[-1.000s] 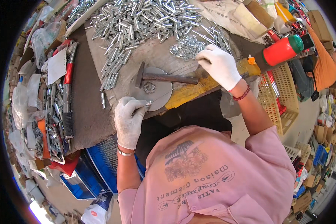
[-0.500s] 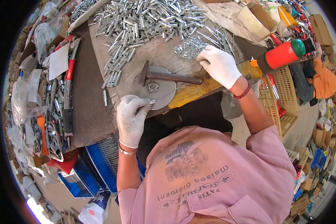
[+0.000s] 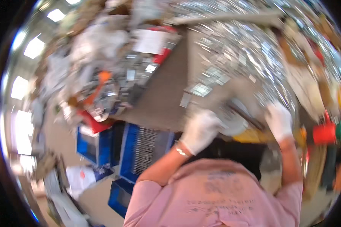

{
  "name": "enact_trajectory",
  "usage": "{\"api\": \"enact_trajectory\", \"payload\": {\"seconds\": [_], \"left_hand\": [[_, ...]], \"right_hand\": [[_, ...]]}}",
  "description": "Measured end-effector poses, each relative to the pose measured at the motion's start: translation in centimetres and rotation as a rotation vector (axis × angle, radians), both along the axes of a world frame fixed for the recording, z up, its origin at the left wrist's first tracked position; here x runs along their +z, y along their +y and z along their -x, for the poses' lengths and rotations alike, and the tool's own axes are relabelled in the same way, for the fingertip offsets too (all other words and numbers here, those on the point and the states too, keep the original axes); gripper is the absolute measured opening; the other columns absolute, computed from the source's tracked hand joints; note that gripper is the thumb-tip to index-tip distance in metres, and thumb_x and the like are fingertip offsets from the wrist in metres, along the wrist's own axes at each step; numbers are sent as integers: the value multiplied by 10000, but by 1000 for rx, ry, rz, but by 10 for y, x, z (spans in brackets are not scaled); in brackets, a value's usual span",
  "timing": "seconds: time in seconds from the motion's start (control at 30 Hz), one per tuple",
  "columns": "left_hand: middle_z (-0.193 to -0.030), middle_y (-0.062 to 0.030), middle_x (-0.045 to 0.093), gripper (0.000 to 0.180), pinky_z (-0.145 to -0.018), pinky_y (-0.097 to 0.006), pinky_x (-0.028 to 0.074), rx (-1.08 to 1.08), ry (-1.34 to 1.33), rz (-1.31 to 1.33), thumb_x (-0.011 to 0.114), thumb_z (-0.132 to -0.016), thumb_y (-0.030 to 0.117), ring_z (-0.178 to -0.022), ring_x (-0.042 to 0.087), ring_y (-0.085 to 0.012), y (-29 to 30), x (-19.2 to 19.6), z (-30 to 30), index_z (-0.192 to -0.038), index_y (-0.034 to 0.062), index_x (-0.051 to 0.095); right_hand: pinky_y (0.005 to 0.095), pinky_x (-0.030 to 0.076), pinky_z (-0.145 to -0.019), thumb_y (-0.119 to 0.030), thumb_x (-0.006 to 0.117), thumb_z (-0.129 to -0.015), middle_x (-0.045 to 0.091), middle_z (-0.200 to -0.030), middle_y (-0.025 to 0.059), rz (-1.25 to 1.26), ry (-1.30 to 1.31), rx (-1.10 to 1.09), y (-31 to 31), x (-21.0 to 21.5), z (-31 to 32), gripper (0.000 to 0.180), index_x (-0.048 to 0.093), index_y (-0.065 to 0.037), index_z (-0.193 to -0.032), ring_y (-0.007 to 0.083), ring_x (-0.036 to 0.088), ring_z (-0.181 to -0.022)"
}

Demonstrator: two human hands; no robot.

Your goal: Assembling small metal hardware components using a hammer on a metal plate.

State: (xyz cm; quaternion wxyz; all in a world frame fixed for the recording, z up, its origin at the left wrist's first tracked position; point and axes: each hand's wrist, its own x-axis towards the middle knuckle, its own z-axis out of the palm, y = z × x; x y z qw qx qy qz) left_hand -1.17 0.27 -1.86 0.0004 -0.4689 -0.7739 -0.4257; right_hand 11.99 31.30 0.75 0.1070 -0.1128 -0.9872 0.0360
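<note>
Left hand (image 3: 202,131) and right hand (image 3: 279,120) flank disc (image 3: 233,126), hammer (image 3: 247,115) across it near bench (image 3: 163,104) edge, presumably for easy reach; blurred, can't tell either hand's finger gap or hold.

Bare bench (image 3: 165,94) leftward — rightward, seemingly, hammer (image 3: 247,116)

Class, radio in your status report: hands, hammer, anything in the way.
Left hand beside grey disc, grip blurred. Right hand near hammer, grip unclear. Hammer lying partly over disc, between hands; smaller obstructions unreadable through blur.
</note>
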Motion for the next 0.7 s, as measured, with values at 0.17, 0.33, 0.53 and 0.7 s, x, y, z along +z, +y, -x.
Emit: {"api": "enact_trajectory", "payload": {"seconds": [0.17,0.33,0.53,0.7], "left_hand": [[-916,-87,654,83,-823,-445,549,53,-81,19,807,-820,120,-928,665,-332,-2,4,-10,-888,126,760],[-963,-93,656,79,-845,-453,540,25,-55,25,791,-845,135,-972,656,-338,-4,4,-2,-910,121,748],[-973,-96,654,114,-852,-463,524,30,-35,56,789,-831,138,-979,636,-357,-8,5,3,-929,111,738],[-966,-90,654,115,-852,-461,531,14,-31,40,791,-820,120,-985,637,-354,-7,11,-7,-920,115,734]], "right_hand": [[362,548,-669,69,683,-849,638,-781,126,565,212,42,-51,24,6,117,642,-27,-902,265,677,-685],[339,558,-648,78,721,-847,679,-844,115,769,293,235,-116,19,22,138,666,-24,-921,223,696,-683],[445,549,-821,29,783,-698,692,-961,92,461,421,434,-134,4,42,234,662,-99,-851,345,679,-913],[447,539,-847,27,792,-702,694,-998,87,455,435,375,-134,1,24,235,674,-102,-860,337,677,-949]]}}
